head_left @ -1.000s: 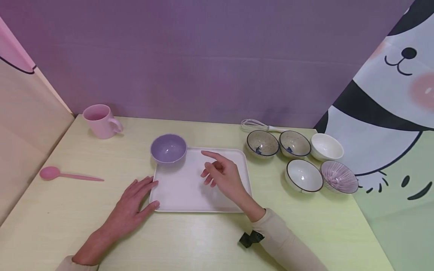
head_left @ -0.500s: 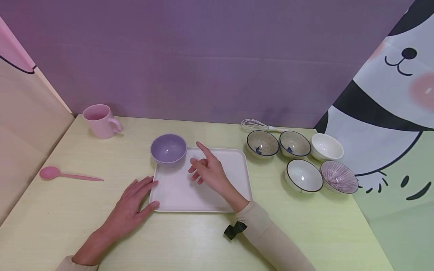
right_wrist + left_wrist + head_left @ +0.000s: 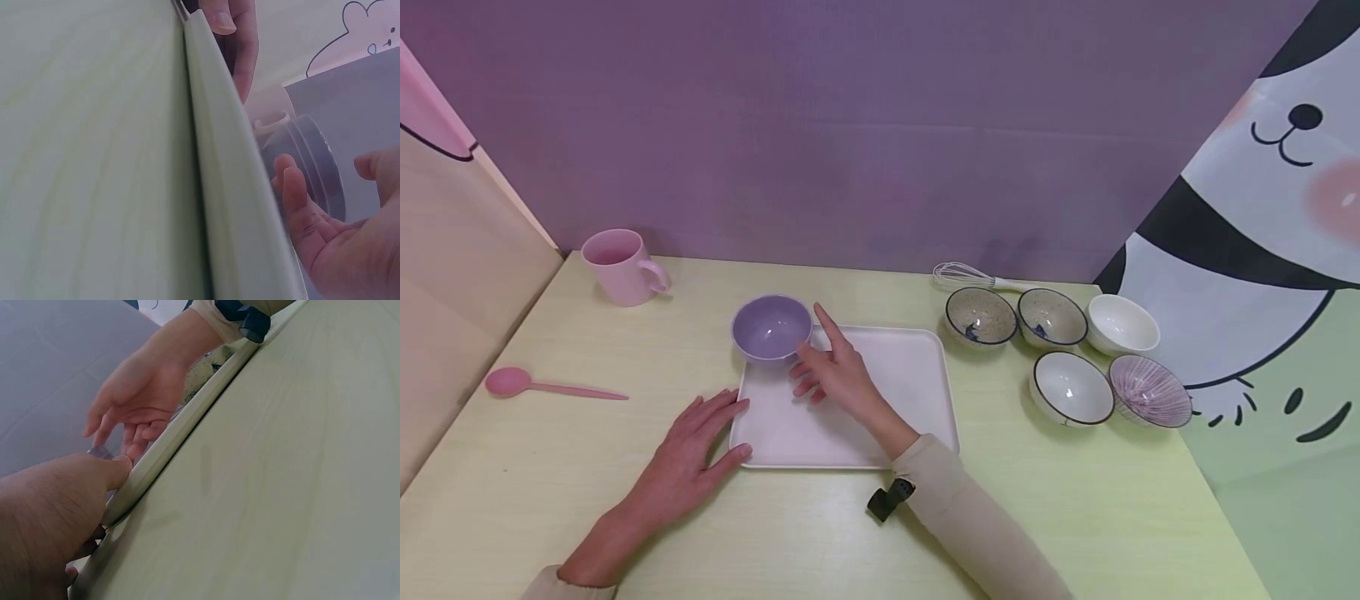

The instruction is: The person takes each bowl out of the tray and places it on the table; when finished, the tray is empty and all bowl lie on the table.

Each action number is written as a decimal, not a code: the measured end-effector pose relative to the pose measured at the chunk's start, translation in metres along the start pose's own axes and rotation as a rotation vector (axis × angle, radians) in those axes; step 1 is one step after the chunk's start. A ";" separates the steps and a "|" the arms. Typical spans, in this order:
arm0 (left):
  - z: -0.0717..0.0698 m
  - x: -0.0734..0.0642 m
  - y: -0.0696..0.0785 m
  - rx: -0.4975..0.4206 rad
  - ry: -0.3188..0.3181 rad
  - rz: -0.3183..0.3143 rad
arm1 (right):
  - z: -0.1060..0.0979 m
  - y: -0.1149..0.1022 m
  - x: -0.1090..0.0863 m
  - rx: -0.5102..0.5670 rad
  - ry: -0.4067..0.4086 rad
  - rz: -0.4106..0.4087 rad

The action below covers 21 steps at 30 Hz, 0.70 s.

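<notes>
A purple bowl (image 3: 771,325) stands over the back left corner of a white rectangular tray (image 3: 895,425). My right hand (image 3: 846,379) hovers above the tray just right of the bowl, index finger stretched out and the others loosely bent, holding nothing. In the right wrist view the fingers (image 3: 295,187) overlap the bowl's side (image 3: 315,162), with the thumb apart from it. My left hand (image 3: 681,467) rests at the tray's left edge with relaxed fingers, its thumb at the front left corner. The left wrist view has that thumb (image 3: 119,470) against the tray's side (image 3: 159,456).
A pink mug (image 3: 621,268) stands at the back left, with a pink spoon (image 3: 550,387) lying nearer. At the right are several bowls, among them a white one with a dark rim (image 3: 1073,390) and a speckled one (image 3: 981,317). Behind them lies a whisk (image 3: 973,277).
My right hand has moved left across the tray toward the purple bowl, its index finger now at the bowl's right side. The left hand has stayed in place.
</notes>
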<state>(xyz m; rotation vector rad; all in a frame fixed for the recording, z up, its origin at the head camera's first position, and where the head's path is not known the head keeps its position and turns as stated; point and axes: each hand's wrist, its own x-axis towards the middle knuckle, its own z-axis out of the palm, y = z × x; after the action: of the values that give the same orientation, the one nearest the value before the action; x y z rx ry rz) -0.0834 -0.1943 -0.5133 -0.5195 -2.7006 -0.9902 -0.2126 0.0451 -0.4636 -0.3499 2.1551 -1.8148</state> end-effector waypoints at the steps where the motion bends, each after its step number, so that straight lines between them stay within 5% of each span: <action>1: 0.000 0.000 0.000 0.002 0.001 0.001 | 0.002 0.000 0.001 0.016 -0.001 0.005; 21: 0.001 0.001 -0.001 -0.008 0.004 0.009 | 0.021 -0.004 0.010 0.057 0.202 0.032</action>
<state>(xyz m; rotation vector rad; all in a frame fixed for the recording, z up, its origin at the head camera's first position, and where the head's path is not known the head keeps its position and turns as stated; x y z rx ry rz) -0.0843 -0.1939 -0.5144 -0.5304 -2.6891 -0.9994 -0.2144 0.0216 -0.4640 -0.1222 2.2191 -1.9635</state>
